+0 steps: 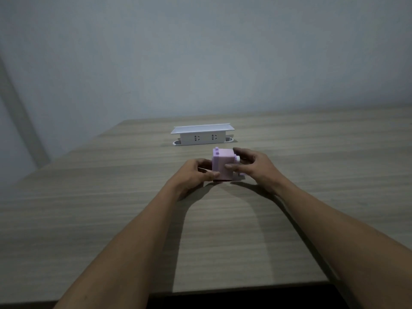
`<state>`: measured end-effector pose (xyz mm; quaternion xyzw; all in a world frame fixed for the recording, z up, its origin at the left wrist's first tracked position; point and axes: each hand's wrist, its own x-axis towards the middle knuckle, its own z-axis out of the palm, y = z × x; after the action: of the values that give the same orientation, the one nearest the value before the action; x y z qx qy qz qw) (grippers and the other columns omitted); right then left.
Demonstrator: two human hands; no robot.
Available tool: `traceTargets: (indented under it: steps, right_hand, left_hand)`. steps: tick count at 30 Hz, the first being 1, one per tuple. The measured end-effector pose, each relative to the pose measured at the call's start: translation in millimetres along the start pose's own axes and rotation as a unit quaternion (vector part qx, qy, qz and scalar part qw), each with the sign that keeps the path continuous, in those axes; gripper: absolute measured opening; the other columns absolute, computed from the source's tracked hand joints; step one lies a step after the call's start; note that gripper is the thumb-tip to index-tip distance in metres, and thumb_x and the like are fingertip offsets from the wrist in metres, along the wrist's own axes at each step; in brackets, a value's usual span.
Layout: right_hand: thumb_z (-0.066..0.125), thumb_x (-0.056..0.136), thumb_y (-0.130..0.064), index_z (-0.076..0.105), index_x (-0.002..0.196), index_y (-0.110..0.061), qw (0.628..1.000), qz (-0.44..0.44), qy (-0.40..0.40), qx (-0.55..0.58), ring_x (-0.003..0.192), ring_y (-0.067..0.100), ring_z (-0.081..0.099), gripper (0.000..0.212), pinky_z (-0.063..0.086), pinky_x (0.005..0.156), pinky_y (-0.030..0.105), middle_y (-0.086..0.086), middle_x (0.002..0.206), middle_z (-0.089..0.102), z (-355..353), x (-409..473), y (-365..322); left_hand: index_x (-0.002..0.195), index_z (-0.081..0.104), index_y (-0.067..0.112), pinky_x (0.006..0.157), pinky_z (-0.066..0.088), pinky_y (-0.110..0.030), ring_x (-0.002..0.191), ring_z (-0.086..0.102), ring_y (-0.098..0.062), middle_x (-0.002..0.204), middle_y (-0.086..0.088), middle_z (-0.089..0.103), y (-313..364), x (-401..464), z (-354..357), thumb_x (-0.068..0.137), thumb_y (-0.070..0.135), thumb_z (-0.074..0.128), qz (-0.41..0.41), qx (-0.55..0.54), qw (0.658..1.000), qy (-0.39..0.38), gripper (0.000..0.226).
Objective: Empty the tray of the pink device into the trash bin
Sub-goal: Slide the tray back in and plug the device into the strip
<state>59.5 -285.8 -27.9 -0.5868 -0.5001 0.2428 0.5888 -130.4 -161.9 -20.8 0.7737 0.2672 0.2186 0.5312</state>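
the pink device (223, 164) stands on the wooden table (289, 197) between my hands, my left hand (196, 175) gripping its near lower corner, my right hand (252, 167) clasping its side, a white socket box (201, 134) beyond my fingers.

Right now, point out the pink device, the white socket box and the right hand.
pink device (223, 167), head view, near face.
white socket box (201, 138), head view, front panel.
right hand (256, 168), head view, back of hand.

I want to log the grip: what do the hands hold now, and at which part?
Both hold the pink device on the table: left hand at its left side near the base, right hand around its right side.
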Motion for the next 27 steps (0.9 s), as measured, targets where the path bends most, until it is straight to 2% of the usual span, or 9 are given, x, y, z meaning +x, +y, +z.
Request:
traceTargets:
  steps: [3,6,9,11,15,18,20,23,27]
  right_hand:
    - [0.088,0.073,-0.012,0.065,0.126,-0.024,0.999,0.021,-0.031,0.014,0.096,0.000,0.073,0.058,0.057,0.070,0.013,-0.013,0.107,0.078,-2.4,11.6,4.1]
    - [0.087,0.075,-0.012,0.068,0.127,-0.014,1.000,0.015,-0.012,0.003,0.105,0.009,0.073,0.055,0.057,0.078,0.018,-0.002,0.115,0.076,-7.1,35.0,1.6]
    - [0.086,0.076,-0.006,0.069,0.125,-0.008,1.000,0.011,-0.003,0.014,0.111,0.020,0.073,0.052,0.059,0.088,0.027,0.005,0.117,0.077,-15.9,62.7,3.6]
    - [0.085,0.077,-0.007,0.069,0.125,-0.007,1.000,0.007,-0.002,0.008,0.112,0.021,0.072,0.051,0.057,0.098,0.034,0.006,0.118,0.077,-23.1,81.7,5.7]
    - [0.084,0.078,-0.005,0.067,0.128,-0.003,1.000,0.005,0.005,0.010,0.117,0.022,0.070,0.053,0.054,0.103,0.036,0.009,0.123,0.075,-38.1,119.0,15.6]
    - [0.083,0.078,-0.001,0.065,0.129,0.000,1.000,0.012,0.007,0.017,0.118,0.022,0.069,0.054,0.055,0.100,0.030,0.011,0.124,0.074,-45.6,146.7,27.8]
    - [0.083,0.079,-0.001,0.064,0.130,0.001,1.000,0.018,0.007,0.016,0.118,0.022,0.070,0.055,0.056,0.097,0.026,0.011,0.124,0.073,-48.4,162.6,38.6]
    - [0.082,0.078,0.001,0.063,0.130,0.003,0.999,0.029,0.009,0.032,0.118,0.025,0.070,0.055,0.055,0.101,0.035,0.014,0.125,0.073,-50.0,182.6,55.8]
    - [0.083,0.078,0.000,0.064,0.129,0.001,0.998,0.045,0.001,0.036,0.108,0.022,0.074,0.055,0.060,0.082,0.027,0.012,0.118,0.076,-50.9,199.0,71.7]
  left_hand:
    - [0.132,0.064,0.012,0.087,0.060,-0.032,0.103,0.074,-0.017,0.117,-0.006,0.075,2.1,14.8,-4.0,0.087,0.018,0.077,0.015,0.003,1.000,0.002,0.046]
    - [0.132,0.063,0.008,0.092,0.057,-0.031,0.110,0.070,-0.020,0.123,-0.009,0.072,10.7,36.7,-11.2,0.088,0.015,0.076,0.024,0.009,1.000,0.001,0.047]
    - [0.135,0.062,0.003,0.101,0.055,-0.040,0.117,0.068,-0.027,0.126,-0.012,0.071,18.6,61.3,-16.5,0.089,0.013,0.075,0.025,0.005,1.000,0.000,0.049]
    - [0.134,0.063,0.004,0.102,0.054,-0.041,0.117,0.068,-0.027,0.124,-0.012,0.072,22.2,80.7,-19.1,0.089,0.014,0.075,0.029,0.003,1.000,-0.004,0.047]
    - [0.133,0.063,0.005,0.105,0.052,-0.046,0.118,0.067,-0.029,0.125,-0.013,0.071,24.3,121.6,-22.0,0.090,0.015,0.074,0.024,0.009,1.000,-0.007,0.045]
    - [0.132,0.063,0.002,0.104,0.053,-0.043,0.118,0.067,-0.030,0.124,-0.015,0.071,21.2,155.1,-24.8,0.089,0.015,0.075,0.015,0.013,1.000,-0.004,0.047]
    - [0.133,0.063,0.002,0.094,0.058,-0.036,0.112,0.069,-0.028,0.123,-0.015,0.071,16.9,174.4,-26.2,0.089,0.016,0.076,0.007,0.022,1.000,-0.011,0.048]
    - [0.133,0.062,0.003,0.077,0.058,-0.027,0.101,0.070,-0.021,0.120,-0.012,0.071,7.4,196.0,-28.2,0.089,0.016,0.075,-0.006,0.019,1.000,-0.018,0.047]
    - [0.132,0.064,0.006,0.091,0.056,-0.036,0.109,0.069,-0.024,0.120,-0.010,0.072,-9.5,217.3,-25.8,0.089,0.019,0.076,-0.020,0.011,1.000,-0.012,0.046]
